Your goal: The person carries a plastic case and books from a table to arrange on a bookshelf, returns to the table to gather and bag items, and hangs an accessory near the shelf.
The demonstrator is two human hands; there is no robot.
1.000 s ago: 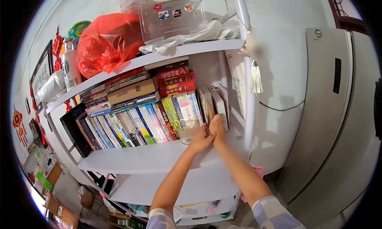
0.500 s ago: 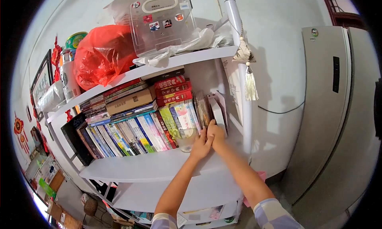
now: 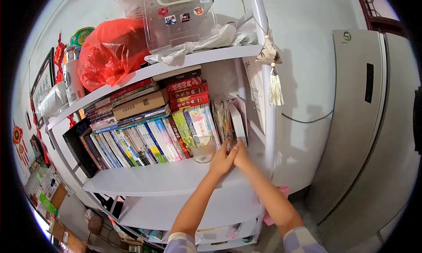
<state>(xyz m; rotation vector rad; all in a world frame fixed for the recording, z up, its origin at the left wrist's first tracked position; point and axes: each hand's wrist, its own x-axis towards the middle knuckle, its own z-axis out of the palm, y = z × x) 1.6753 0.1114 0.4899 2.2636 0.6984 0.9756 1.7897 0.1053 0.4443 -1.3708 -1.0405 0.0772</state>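
My left hand (image 3: 222,161) and my right hand (image 3: 241,155) meet at the shelf's right part, their fingers pressed together. Both sets of fingertips are at the lower end of a bundle of thin, plastic-covered items (image 3: 223,119) standing upright. What the fingers hold is hidden. Just left of my left hand stands a clear glass (image 3: 202,150), in front of the book row (image 3: 151,141). A white box-like item (image 3: 238,122) stands upright behind my right hand.
Red dictionaries (image 3: 189,94) and other books lie stacked on the row. Above, the top board (image 3: 176,64) carries a red bag (image 3: 112,53) and a clear plastic box (image 3: 180,31). A tassel (image 3: 275,88) hangs at the right post; a refrigerator (image 3: 358,116) stands farther right.
The view has shifted slightly. My right hand's fingers have come down from higher on the plastic-covered items to their lower end, beside my left hand. The glass stays beside my left hand.
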